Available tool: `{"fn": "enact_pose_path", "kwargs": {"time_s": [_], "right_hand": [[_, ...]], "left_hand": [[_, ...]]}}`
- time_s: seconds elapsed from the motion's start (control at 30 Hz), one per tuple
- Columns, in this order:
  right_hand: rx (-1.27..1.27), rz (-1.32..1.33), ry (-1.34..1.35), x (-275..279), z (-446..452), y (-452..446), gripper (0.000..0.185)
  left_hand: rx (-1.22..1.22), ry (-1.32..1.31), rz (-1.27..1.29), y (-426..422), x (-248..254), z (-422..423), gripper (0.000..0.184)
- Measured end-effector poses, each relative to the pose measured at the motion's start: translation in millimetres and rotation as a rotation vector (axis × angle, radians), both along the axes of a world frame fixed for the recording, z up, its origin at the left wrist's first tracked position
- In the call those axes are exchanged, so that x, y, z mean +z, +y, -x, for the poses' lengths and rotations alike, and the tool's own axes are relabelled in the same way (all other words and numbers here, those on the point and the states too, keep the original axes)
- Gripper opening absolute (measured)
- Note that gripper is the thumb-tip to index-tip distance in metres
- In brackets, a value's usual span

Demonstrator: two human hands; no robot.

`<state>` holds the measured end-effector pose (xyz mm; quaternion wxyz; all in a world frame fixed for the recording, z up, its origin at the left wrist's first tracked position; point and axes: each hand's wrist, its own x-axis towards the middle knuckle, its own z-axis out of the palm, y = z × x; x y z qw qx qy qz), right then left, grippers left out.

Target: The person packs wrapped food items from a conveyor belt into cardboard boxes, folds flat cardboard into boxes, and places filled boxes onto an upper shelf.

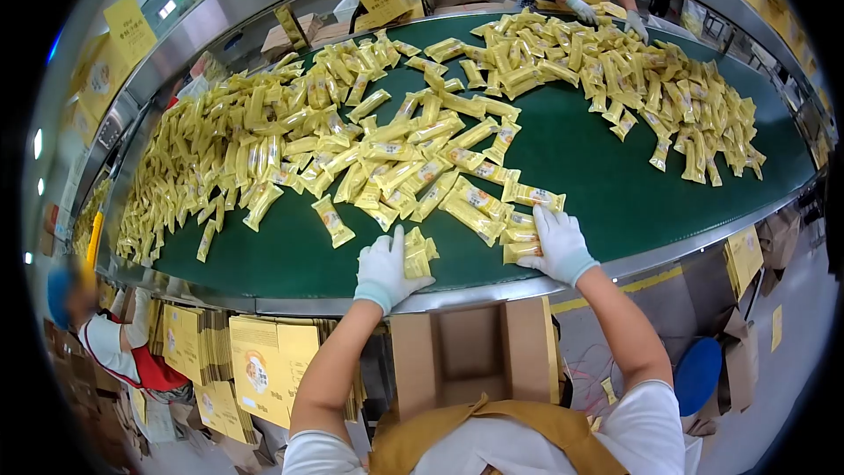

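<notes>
Yel pkts — grn belt — wht gloves

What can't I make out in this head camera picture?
All in the head view:
Small yellow plastic packets: fine print too small; lower ones buried under others.
White-gloved left hand and white-gloved right hand: palms hidden by the backs of the hands.
Open brown cardboard box: near end hidden by the mustard-brown apron.

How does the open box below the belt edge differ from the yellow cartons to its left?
The open box is opened out with a hollow inside; the yellow cartons are flattened. The open box shows mostly plain brown; the yellow cartons carry print and a round picture. Both are below the near edge of the belt.
</notes>
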<state>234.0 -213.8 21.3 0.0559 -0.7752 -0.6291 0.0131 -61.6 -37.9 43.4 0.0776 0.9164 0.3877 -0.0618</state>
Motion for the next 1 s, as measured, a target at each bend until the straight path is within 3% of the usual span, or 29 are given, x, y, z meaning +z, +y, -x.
{"fn": "enact_pose_path", "kwargs": {"time_s": [0.07,0.2,0.33,0.43,0.53,0.57,0.67,0.8,0.93,1.0], "right_hand": [[-0.022,0.231,0.069,18.7,-1.9,10.5,0.114],[0.079,0.360,0.025,31.5,2.4,20.4,0.087],[-0.058,0.067,0.151,45.4,-20.2,40.8,0.084],[-0.120,-0.093,0.261,15.3,-49.0,68.2,0.089],[-0.175,0.335,0.604,24.1,-59.5,73.7,0.087],[-0.214,0.255,0.502,10.1,-59.7,74.5,0.084],[-0.159,0.355,0.383,39.5,-45.2,61.2,0.085],[0.104,0.208,0.089,15.7,-40.5,32.9,0.083],[0.199,0.065,0.128,4.7,-32.8,5.5,0.072],[0.161,-0.009,0.076,0.6,-24.5,-3.5,0.091]], "left_hand": [[-0.061,-0.003,-0.078,8.6,-13.8,3.8,0.115],[-0.194,0.080,-0.076,6.6,-18.9,11.4,0.122],[-0.317,-0.032,0.137,11.6,-12.3,6.1,0.117],[-0.467,-0.155,0.198,13.5,2.6,-29.7,0.105],[-0.619,-0.193,0.162,22.5,-0.4,-78.3,0.094],[-0.684,-0.155,0.176,29.8,-8.8,-90.1,0.094],[-0.806,-0.091,-0.038,36.2,-11.2,-102.9,0.096],[-0.797,0.065,0.067,36.1,-2.6,-102.9,0.098],[-0.622,0.000,0.293,25.1,0.4,-89.9,0.098],[-0.623,-0.057,0.106,14.3,-2.7,-83.7,0.112]]}}
